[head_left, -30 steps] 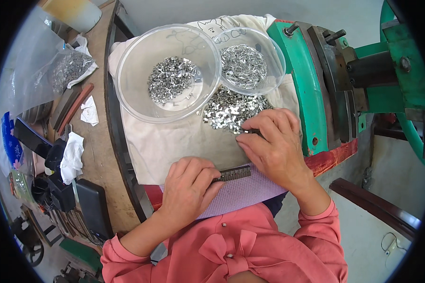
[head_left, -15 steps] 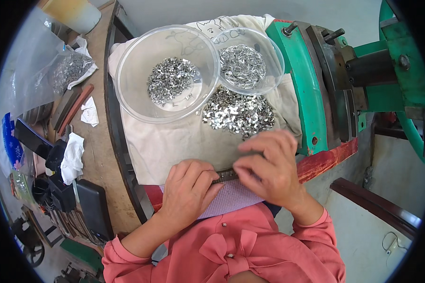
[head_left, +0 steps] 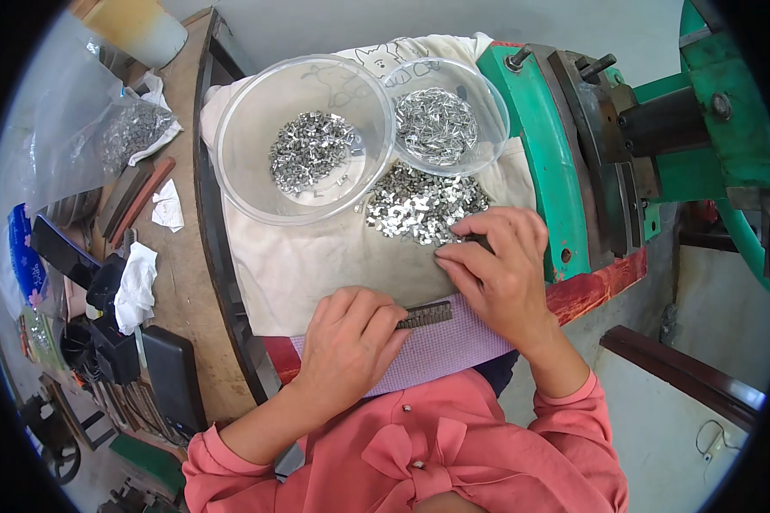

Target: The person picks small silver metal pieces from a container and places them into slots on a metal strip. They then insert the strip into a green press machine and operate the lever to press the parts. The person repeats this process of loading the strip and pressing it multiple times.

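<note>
My left hand (head_left: 351,342) is closed on one end of a dark, narrow metal bar with a row of notches (head_left: 426,315); its free end points right, over a lilac textured cloth (head_left: 419,352). At the near right edge of a loose pile of small, shiny flat metal pieces (head_left: 423,209) is my right hand (head_left: 500,265). Its fingers are curled, with the thumb and index fingertips apart. A dark patch shows beneath the fingers, and I cannot make out what it is.
Behind the pile stand a large clear tub (head_left: 306,214) of small metal bits and a smaller clear bowl (head_left: 496,141) of thin metal pieces. A green machine (head_left: 565,188) borders the right side. To the left, a wooden bench (head_left: 198,299) carries tools, tissues and plastic bags.
My right hand has lifted off the notched bar and moved up to the edge of the metal pile. More of the bar now shows. My left hand keeps its hold, shifted slightly.
</note>
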Demonstrator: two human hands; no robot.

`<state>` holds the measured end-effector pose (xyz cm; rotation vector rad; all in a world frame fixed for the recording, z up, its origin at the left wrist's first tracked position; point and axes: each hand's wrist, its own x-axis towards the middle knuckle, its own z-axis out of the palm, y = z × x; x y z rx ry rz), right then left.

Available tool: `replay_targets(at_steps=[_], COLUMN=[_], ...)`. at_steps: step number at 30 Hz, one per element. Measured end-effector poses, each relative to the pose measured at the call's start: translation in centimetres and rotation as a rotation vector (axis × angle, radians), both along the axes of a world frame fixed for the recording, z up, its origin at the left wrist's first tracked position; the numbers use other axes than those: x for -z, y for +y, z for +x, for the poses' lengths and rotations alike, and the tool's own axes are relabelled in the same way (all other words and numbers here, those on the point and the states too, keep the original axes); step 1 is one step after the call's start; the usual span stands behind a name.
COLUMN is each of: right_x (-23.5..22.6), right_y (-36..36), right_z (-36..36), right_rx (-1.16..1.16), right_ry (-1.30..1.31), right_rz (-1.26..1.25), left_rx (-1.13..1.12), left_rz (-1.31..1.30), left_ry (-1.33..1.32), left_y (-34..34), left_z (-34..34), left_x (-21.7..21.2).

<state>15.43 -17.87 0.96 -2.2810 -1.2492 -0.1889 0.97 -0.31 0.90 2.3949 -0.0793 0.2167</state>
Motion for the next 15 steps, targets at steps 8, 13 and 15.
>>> replay_targets(at_steps=[8, 13, 15], right_x=[-0.2, 0.3, 0.3], right_y=[0.2, 0.2, 0.2], right_z=[-0.3, -0.3, -0.3], right_rx=[-0.062, -0.027, -0.027], right_ry=[-0.019, -0.002, 0.033], right_rz=[-0.045, -0.028, -0.013], left_rx=[-0.067, -0.118, -0.131], left_rz=[0.065, 0.17, 0.232], left_ry=[0.026, -0.05, -0.06], left_y=[1.2, 1.0, 0.9], left_z=[3.0, 5.7, 6.1], left_x=[-0.5, 1.0, 1.6])
